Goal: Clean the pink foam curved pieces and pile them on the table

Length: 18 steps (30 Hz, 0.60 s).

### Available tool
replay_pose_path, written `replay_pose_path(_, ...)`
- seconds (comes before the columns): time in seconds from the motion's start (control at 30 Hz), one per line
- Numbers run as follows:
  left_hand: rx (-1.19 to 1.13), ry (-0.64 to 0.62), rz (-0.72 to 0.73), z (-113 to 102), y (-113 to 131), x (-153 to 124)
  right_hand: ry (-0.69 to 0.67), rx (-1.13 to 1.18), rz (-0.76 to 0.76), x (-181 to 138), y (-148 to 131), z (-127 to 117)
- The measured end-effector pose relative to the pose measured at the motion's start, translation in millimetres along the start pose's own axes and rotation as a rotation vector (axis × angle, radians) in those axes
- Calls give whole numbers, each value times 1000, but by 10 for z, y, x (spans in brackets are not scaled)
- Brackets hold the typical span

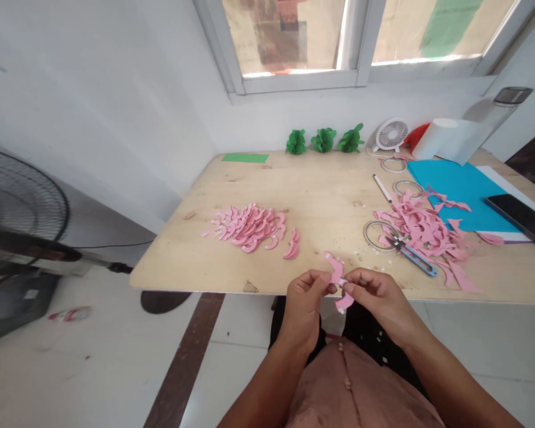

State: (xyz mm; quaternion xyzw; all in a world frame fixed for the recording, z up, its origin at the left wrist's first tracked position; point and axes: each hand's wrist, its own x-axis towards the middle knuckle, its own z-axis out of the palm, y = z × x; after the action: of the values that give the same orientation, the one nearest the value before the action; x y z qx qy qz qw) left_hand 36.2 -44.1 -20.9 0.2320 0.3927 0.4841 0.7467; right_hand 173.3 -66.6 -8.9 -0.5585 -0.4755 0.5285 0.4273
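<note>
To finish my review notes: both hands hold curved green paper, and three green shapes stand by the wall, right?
Not quite: the curved paper held by the left hand and right hand is pink, as the head view shows. Three green shapes do stand by the wall.

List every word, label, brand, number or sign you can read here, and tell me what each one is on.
None can be read.
Red-and-white bottle on the floor: any print is too small and blurred to read.
Phone: dark screen, no legible text.
Pen: too small to make out any marking.
Held pink paper piece: no lettering visible.
</note>
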Motion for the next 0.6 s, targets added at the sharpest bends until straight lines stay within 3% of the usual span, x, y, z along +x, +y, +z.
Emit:
replay_pose_path(0.27,8,-91,-34,-13,16,-17,-12,36,-7,30,-42,-4)
replay_pose_path(0.6,-56,-41,-25,16,33,-2,43,-81,-30,38,-1,11)
